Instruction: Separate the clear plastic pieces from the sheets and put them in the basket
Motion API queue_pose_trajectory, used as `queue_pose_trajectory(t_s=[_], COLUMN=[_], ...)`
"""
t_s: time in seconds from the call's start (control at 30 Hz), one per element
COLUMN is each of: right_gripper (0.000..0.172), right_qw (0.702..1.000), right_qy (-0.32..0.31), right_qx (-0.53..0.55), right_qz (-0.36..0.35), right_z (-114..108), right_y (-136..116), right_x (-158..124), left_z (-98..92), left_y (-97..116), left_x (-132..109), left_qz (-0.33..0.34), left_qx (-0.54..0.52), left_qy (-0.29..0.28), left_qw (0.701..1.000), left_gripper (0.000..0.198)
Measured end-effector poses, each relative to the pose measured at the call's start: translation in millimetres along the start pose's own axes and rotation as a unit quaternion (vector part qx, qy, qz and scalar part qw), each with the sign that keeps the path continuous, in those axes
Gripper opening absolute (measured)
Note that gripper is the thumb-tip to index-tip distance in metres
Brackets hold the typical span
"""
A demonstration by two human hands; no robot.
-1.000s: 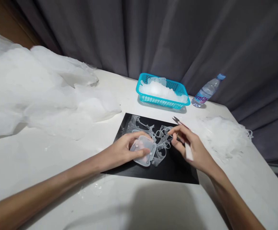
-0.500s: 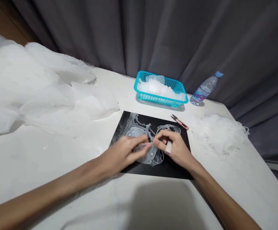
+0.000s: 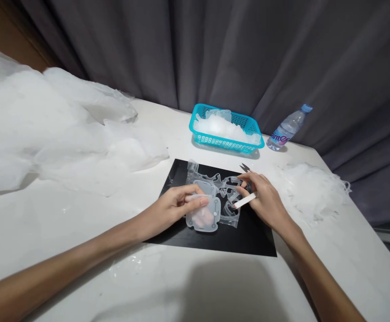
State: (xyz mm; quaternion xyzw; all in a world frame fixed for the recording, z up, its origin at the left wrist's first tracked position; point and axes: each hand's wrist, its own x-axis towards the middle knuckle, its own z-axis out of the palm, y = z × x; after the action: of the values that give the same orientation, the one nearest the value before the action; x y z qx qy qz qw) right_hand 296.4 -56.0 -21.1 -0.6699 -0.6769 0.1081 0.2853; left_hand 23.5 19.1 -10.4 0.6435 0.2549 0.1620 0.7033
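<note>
My left hand [image 3: 184, 203] pinches a flat, translucent plastic piece [image 3: 211, 219] with rounded corners and small holes. Its fingers show through the plastic, and a similar panel lies partly behind it. My right hand [image 3: 260, 197] is at the right side of the black mat [image 3: 195, 239], with a slim white stick-like tool [image 3: 246, 200] lodged in it; thumb and forefinger are bent, a little apart. Beneath and between the hands lies a clear cut-out plastic frame [image 3: 231, 219]. The dark blades of thread snips [image 3: 245, 167] show just beyond my right hand, which hides their handles.
A blue basket [image 3: 226, 144] of translucent pieces stands at the back, beside a water bottle [image 3: 289, 129]. Large sheer white plastic bags [image 3: 63, 129] cover the left of the white table [image 3: 141, 286]. At right is a heap of clear plastic scraps [image 3: 310, 192]. A grey curtain [image 3: 215, 53] hangs behind.
My hands have moved apart, the right one going right toward the snips. My left hand now holds the translucent piece clear of the frame, which lies flatter on the mat.
</note>
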Motion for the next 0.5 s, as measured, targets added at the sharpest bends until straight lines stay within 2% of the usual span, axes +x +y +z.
queue_pose_trajectory(t_s=[0.13, 0.2, 0.27, 0.3, 0.37, 0.5], right_gripper=[0.010, 0.006, 0.003, 0.007, 0.015, 0.012], right_qw=[0.997, 0.995, 0.989, 0.986, 0.981, 0.971], right_qy=[0.039, 0.002, -0.069, -0.092, -0.093, -0.062], right_qx=[0.031, 0.053, 0.044, 0.024, -0.028, -0.089], right_qz=[-0.057, -0.089, -0.122, -0.138, -0.168, -0.212], right_z=[-9, -7, 2, 9, 22, 40], right_y=[-15, -28, -41, -46, -52, -53], right_x=[-5, -11, -19, -23, -29, -34], left_z=[-0.6, -2.1, -5.8, -8.2, -13.4, -21.7], left_y=[2, 4, 5, 5, 5, 3], left_x=[-2, -2, -2, -1, 0, 3], left_qz=[-0.016, -0.024, -0.023, -0.018, -0.013, -0.040], left_qx=[-0.013, -0.015, -0.016, -0.016, -0.022, -0.085], left_qy=[-0.009, -0.011, -0.004, 0.004, 0.027, 0.048], left_qw=[1.000, 1.000, 1.000, 1.000, 0.999, 0.994], left_gripper=[0.031, 0.032, 0.034, 0.035, 0.035, 0.038])
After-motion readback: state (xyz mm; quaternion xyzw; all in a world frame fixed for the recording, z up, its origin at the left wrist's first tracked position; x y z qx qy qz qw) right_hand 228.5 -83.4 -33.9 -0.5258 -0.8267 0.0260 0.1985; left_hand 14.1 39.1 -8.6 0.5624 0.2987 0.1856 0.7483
